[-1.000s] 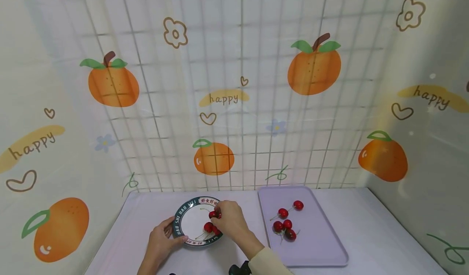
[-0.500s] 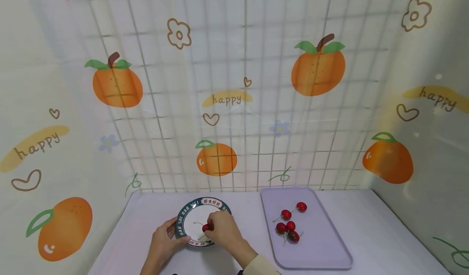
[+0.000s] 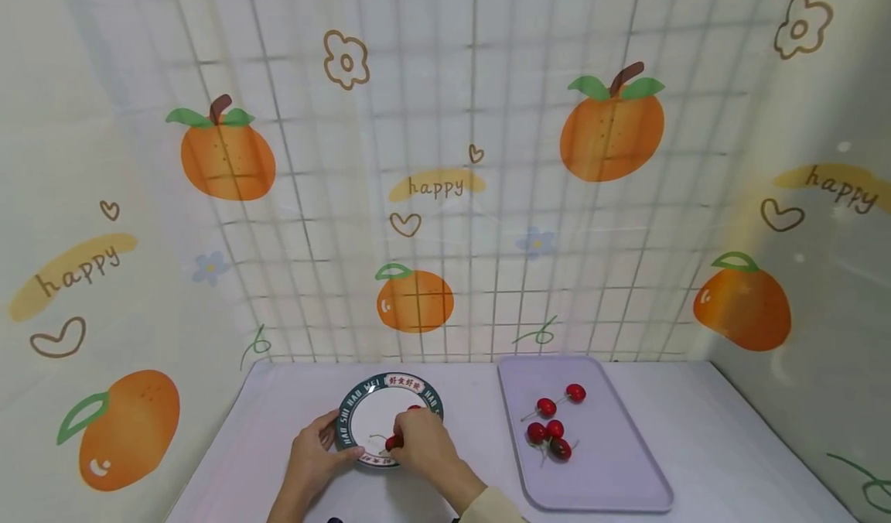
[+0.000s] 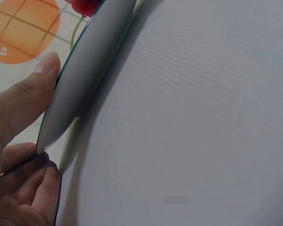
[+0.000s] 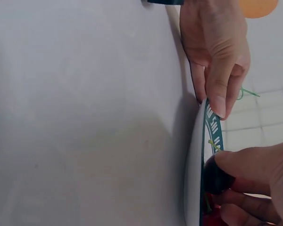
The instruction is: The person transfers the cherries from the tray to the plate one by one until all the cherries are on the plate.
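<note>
A round plate point(image 3: 367, 411) with a dark green patterned rim stands at the left of the table. My left hand point(image 3: 312, 459) grips its left rim, the thumb point(image 4: 48, 70) on top and the fingers curled at the edge. Over the front part of the plate, my right hand point(image 3: 428, 447) pinches a dark red cherry point(image 5: 216, 176) between thumb and fingers. Its green stem points left in the head view. More red cherries point(image 5: 214, 218) lie on the plate just beneath those fingers, and another cherry point(image 3: 414, 408) peeks out behind the hand, which hides part of the plate.
To the right lies a light purple tray point(image 3: 602, 473) with several stemmed cherries point(image 3: 546, 408) near its left side. A white cloth covers the table point(image 3: 480, 399). Behind it rises a wire grid with a fruit-printed curtain point(image 3: 480, 237).
My right hand has moved from the plate's right side toward its front, its fingers now lower on a cherry there. My left hand keeps its grip on the rim. The head view has shifted slightly.
</note>
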The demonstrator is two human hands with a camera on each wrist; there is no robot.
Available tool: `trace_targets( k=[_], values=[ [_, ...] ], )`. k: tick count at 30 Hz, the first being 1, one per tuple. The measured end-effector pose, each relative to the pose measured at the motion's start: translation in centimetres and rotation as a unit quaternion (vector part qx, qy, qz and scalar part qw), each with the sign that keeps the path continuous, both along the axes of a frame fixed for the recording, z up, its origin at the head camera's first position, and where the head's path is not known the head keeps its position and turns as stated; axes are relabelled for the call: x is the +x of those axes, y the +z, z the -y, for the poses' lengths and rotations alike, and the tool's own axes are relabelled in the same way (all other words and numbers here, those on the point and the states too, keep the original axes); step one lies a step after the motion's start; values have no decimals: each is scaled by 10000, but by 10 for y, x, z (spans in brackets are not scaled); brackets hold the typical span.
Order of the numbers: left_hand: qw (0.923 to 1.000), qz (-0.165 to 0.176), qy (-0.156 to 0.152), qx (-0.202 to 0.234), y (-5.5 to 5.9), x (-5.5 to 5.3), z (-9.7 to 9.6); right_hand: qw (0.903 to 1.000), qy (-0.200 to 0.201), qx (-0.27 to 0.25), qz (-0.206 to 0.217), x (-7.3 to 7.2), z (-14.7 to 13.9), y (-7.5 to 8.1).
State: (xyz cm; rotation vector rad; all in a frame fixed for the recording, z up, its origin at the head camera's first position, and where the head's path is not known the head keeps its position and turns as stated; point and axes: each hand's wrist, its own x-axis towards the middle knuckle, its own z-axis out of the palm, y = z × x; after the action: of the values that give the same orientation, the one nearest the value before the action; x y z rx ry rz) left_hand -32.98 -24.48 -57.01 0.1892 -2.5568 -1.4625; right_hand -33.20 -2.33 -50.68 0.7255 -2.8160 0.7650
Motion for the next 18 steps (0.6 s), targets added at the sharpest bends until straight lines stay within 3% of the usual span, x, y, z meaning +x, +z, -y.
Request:
trace_targets(
  k=[18],
  values=[
    [10000,-64,5,-23,-2,1,1,9999,-53,18,-131,2,2,-2]
  ],
)
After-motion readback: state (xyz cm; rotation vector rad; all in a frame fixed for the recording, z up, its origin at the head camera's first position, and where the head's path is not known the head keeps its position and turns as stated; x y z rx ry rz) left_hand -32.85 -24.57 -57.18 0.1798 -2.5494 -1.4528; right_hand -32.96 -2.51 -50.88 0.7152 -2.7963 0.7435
